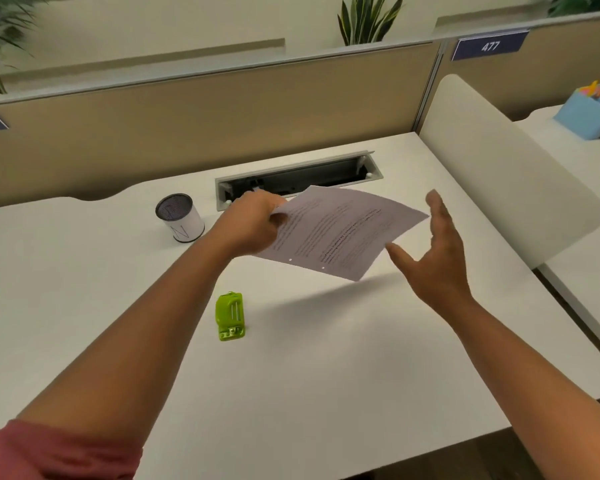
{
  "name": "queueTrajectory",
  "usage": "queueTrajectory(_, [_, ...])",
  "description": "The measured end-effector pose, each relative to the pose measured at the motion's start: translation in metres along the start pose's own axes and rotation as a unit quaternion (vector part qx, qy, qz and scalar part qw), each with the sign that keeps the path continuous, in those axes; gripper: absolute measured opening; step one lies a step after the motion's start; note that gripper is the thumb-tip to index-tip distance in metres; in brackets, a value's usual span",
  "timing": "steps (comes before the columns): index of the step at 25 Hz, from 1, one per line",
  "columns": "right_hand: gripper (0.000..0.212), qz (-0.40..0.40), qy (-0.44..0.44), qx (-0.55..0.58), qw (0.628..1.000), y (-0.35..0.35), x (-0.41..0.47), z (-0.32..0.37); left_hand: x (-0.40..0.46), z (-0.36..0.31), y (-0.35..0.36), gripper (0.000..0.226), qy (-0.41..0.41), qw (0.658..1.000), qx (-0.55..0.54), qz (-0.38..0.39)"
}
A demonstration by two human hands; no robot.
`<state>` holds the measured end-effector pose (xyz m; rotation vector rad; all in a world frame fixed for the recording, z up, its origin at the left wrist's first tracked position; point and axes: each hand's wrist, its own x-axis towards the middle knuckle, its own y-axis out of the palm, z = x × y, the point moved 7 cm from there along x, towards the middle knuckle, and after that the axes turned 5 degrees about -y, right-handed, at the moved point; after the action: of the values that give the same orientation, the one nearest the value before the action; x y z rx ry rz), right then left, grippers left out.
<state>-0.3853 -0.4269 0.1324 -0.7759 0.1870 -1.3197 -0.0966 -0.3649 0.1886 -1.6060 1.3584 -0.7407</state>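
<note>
A: Sheet's position?
B: Printed sheet (343, 230) was up off the desk (326, 368), tilted, toward the far edge. Left hand (253, 220) had its fingers curled, pinching the sheet's left edge.
A: Right hand (437, 258)?
B: Fingers spread, holding nothing, just beside the sheet's right corner.

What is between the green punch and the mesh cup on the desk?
Head view: only the left forearm crosses above bare desk between green punch and mesh cup.

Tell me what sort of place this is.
Probably an open-plan office: a desk with a cable tray, a partition bearing sign 477, and the left hand holding printed paper.
</note>
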Motion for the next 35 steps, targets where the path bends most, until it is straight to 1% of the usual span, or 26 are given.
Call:
queueTrajectory(2, [0.098, 0.025, -0.051, -0.052, 0.997, 0.003, 0.014, 0.026, 0.001, -0.018, -0.014, 0.036, 0.024, 0.998, 0.056, 0.015])
queueTrajectory(4, [0.088, 0.071, -0.053, -0.055, 0.994, 0.008, 0.025, 0.040, 0.000, -0.034, -0.023, 0.030, 0.053, 0.993, 0.106, 0.019])
queueTrajectory(5, [0.074, 0.108, -0.039, -0.035, 0.993, 0.012, 0.028, 0.043, 0.000, -0.041, -0.026, 0.028, 0.068, 0.989, 0.127, 0.017])
queueTrajectory(7, [0.031, 0.177, -0.020, -0.008, 0.984, 0.023, 0.029, 0.041, 0.000, -0.051, -0.027, 0.026, 0.091, 0.983, 0.161, 0.019])
queueTrajectory(8, [0.019, 0.189, -0.012, 0.002, 0.982, 0.026, 0.028, 0.041, 0.000, -0.052, -0.027, 0.027, 0.096, 0.980, 0.173, 0.019])
queueTrajectory(9, [0.021, 0.188, -0.005, 0.019, 0.982, 0.027, 0.026, 0.040, 0.002, -0.054, -0.027, 0.026, 0.103, 0.978, 0.180, 0.010])
queueTrajectory(10, [0.028, 0.181, 0.006, 0.045, 0.982, 0.026, 0.024, 0.040, 0.003, -0.054, -0.029, 0.024, 0.118, 0.976, 0.180, -0.017])
queueTrajectory(11, [0.033, 0.174, 0.014, 0.074, 0.982, 0.024, 0.022, 0.039, 0.006, -0.053, -0.032, 0.019, 0.136, 0.973, 0.172, -0.068])
queueTrajectory(12, [0.034, 0.168, 0.021, 0.104, 0.980, 0.022, 0.020, 0.038, 0.008, -0.048, -0.035, 0.019, 0.144, 0.969, 0.152, -0.135])
queueTrajectory(13, [0.031, 0.158, 0.030, 0.135, 0.978, 0.020, 0.019, 0.033, 0.010, -0.037, -0.037, 0.040, 0.123, 0.966, 0.113, -0.197])
queueTrajectory(14, [0.025, 0.145, 0.050, 0.173, 0.973, 0.018, 0.018, 0.025, 0.009, -0.021, -0.034, 0.072, 0.081, 0.968, 0.037, -0.234])
queueTrajectory(15, [0.018, 0.134, 0.067, 0.204, 0.967, 0.016, 0.017, 0.017, 0.009, -0.003, -0.025, 0.100, 0.027, 0.970, -0.075, -0.228])
queueTrajectory(16, [0.014, 0.127, 0.078, 0.225, 0.963, 0.014, 0.015, 0.010, 0.008, 0.011, -0.006, 0.119, -0.024, 0.958, -0.221, -0.180])
queueTrajectory(17, [0.014, 0.125, 0.081, 0.241, 0.959, 0.013, 0.014, 0.004, 0.007, 0.018, 0.019, 0.125, -0.055, 0.928, -0.353, -0.103])
queueTrajectory(18, [0.015, 0.122, 0.081, 0.256, 0.955, 0.012, 0.011, 0.001, 0.006, 0.019, 0.045, 0.117, -0.060, 0.890, -0.452, -0.014])
queueTrajectory(19, [0.017, 0.119, 0.078, 0.271, 0.952, 0.012, 0.009, -0.002, 0.004, 0.016, 0.066, 0.100, -0.047, 0.859, -0.507, 0.057])
queueTrajectory(20, [0.018, 0.115, 0.074, 0.285, 0.949, 0.013, 0.006, -0.003, 0.002, 0.013, 0.080, 0.079, -0.036, 0.843, -0.529, 0.097])
queueTrajectory(21, [0.020, 0.110, 0.070, 0.296, 0.946, 0.013, 0.004, -0.005, 0.001, 0.011, 0.091, 0.062, -0.029, 0.832, -0.542, 0.113])
queueTrajectory(22, [0.022, 0.105, 0.067, 0.304, 0.944, 0.014, 0.001, -0.007, 0.000, 0.010, 0.098, 0.050, -0.034, 0.827, -0.551, 0.110])
queueTrajectory(24, [0.024, 0.096, 0.064, 0.310, 0.944, 0.019, -0.004, -0.012, -0.002, 0.013, 0.108, 0.029, -0.060, 0.825, -0.558, 0.067])
queueTrajectory(26, [0.025, 0.085, 0.065, 0.306, 0.946, 0.023, -0.009, -0.016, -0.005, 0.014, 0.112, 0.019, -0.075, 0.835, -0.545, 0.019])
queueTrajectory(28, [0.029, 0.077, 0.062, 0.298, 0.950, 0.024, -0.013, -0.017, -0.007, 0.011, 0.114, 0.021, -0.072, 0.843, -0.533, -0.022])
queueTrajectory(31, [0.034, 0.065, 0.054, 0.291, 0.953, 0.028, -0.017, -0.017, -0.012, 0.005, 0.114, 0.035, -0.060, 0.846, -0.525, -0.069])
queueTrajectory(32, [0.034, 0.061, 0.057, 0.282, 0.956, 0.032, -0.019, -0.020, -0.013, 0.005, 0.118, 0.036, -0.063, 0.845, -0.525, -0.078])
queueTrajectory(35, [0.029, 0.065, 0.087, 0.242, 0.964, 0.047, -0.032, -0.035, -0.017, 0.010, 0.138, 0.027, -0.095, 0.844, -0.521, -0.084])
